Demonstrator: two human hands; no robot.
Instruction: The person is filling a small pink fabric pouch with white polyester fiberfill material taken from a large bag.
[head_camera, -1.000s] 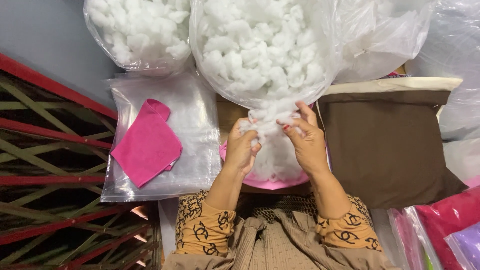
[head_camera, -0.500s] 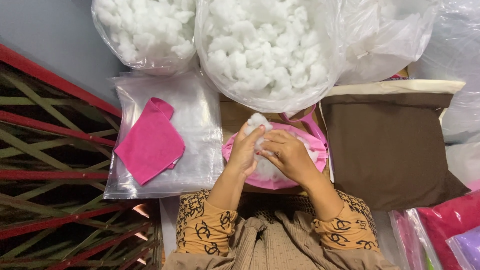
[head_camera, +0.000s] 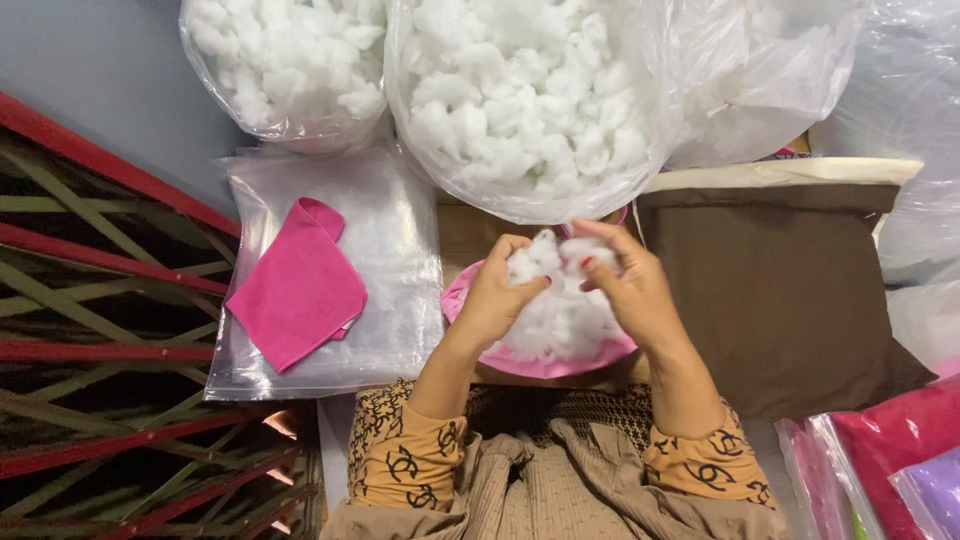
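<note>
You're gripping a clump of white stuffing (head_camera: 556, 300) with both hands, and it's sitting on the pink fabric cover (head_camera: 560, 360) right in front of you. Your left hand (head_camera: 497, 298) is pinching its left side, fingers curled in tight; your right hand (head_camera: 632, 285) is closing over the top right. Above your hands, a big clear bag of stuffing (head_camera: 530, 100) is bulging. To the left, a folded pink cloth (head_camera: 297, 287) is lying on flat plastic bags (head_camera: 395, 250); a brown cushion (head_camera: 780, 280) is lying to the right.
</note>
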